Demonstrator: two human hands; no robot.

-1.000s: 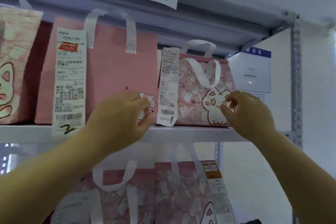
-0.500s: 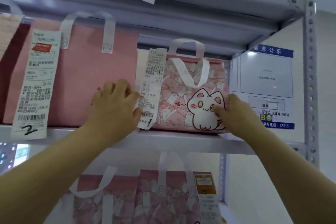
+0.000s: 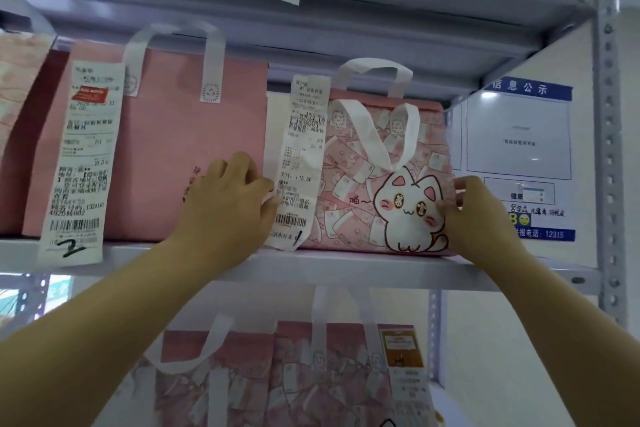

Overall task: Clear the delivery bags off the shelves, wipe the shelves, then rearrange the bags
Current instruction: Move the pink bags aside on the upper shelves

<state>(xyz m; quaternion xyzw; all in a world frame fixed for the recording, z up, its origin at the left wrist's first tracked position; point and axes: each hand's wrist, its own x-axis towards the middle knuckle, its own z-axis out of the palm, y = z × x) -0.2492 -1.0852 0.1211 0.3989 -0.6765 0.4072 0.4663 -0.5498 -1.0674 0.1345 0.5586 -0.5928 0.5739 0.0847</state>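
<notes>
Right hand (image 3: 481, 218) pinches cat bag (image 3: 349, 180); left hand (image 3: 225, 211) covers pink bag's (image 3: 166, 149) print.

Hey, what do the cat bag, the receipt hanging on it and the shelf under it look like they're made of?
The cat bag looks like soft non-woven fabric, matte print; its strap handles flop limply. The receipt is thin thermal-type paper, lower edge bending. The shelf seems painted metal, smooth pale grey, bolted to a perforated upright.

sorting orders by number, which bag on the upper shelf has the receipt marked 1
The small pink cat-print fabric bag at the right end: its white paper receipt ends in a handwritten 1. The larger plain pink bag carries one marked 2.
</notes>
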